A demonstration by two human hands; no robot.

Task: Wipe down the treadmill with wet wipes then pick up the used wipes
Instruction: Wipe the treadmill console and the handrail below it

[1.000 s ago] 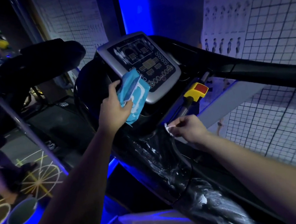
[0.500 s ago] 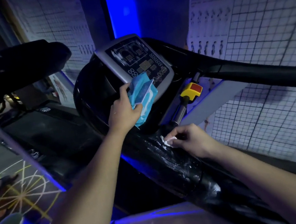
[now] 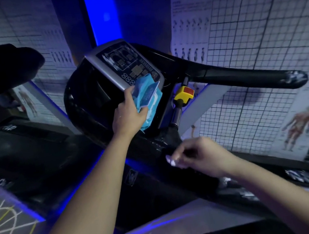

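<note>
Both bare forearms reach in from the bottom edge of the frame. Nearest, right of centre, the right hand [image 3: 198, 158] hovers just above the black side rail [image 3: 160, 186] of the treadmill [image 3: 86, 107]. Its fingers are curled in and pinch a small white wet wipe [image 3: 170, 161] at the fingertips. Only a pale scrap of it shows, and motion blur hides whether it touches the rail. Shiny wet streaks [image 3: 300, 175] lie on the rail at the lower right.

Farther in, at the middle of the frame, the left hand [image 3: 129, 114] grips a blue pack of wet wipes [image 3: 147, 100], thumb on the front and fingers wrapped behind. The pack is held upright against the lower edge of the grey console [image 3: 122, 65], covering its bottom corner.

Just right of the pack stands a yellow stop button [image 3: 183, 93] with a red top, on a dark post. Beyond it a black handrail [image 3: 244, 77] runs out toward the right of the frame, its tip glossy. A second black handrail [image 3: 2, 67] fills the upper left.

At the lower left, a floor [image 3: 2, 229] with yellow and white lines shows under blue light. Behind everything, white grid charts [image 3: 255, 21] cover the wall. An anatomy poster [image 3: 299, 125] hangs at the right edge, and a vertical blue light strip [image 3: 102, 14] glows at the top centre.
</note>
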